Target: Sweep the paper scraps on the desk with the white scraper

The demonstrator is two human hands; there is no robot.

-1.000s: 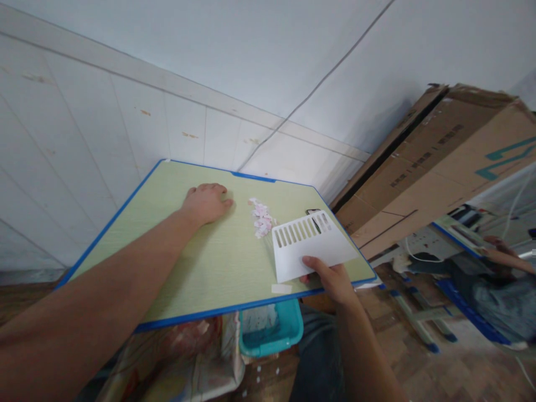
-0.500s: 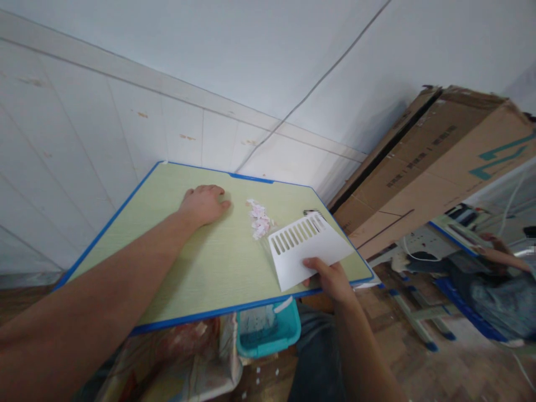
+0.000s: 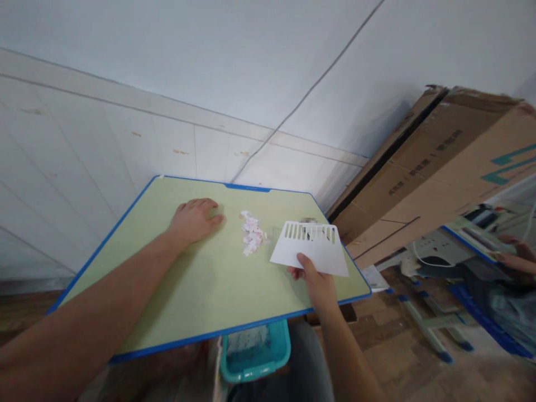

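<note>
White slotted card point(image 3: 318, 255) pinched between thumb and fingers of the right hand point(image 3: 320, 287), held over the right side of the green desk point(image 3: 201, 290), slots toward the wall. Left hand point(image 3: 195, 219) loosely spread on the left half, paper scraps point(image 3: 252, 235) in between, loads of bare desktop toward the blue front edge point(image 3: 201, 336). Pretty tight on the right though, big cardboard box point(image 3: 419, 173) crowding that side, teal bin point(image 3: 256, 373) below the front

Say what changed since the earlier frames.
The right hand turned its slotted white card clockwise, the slot row now nearly level. A white strip, now out of sight, dropped off the desktop toward the teal basket. Left hand and paper scraps stayed put.
</note>
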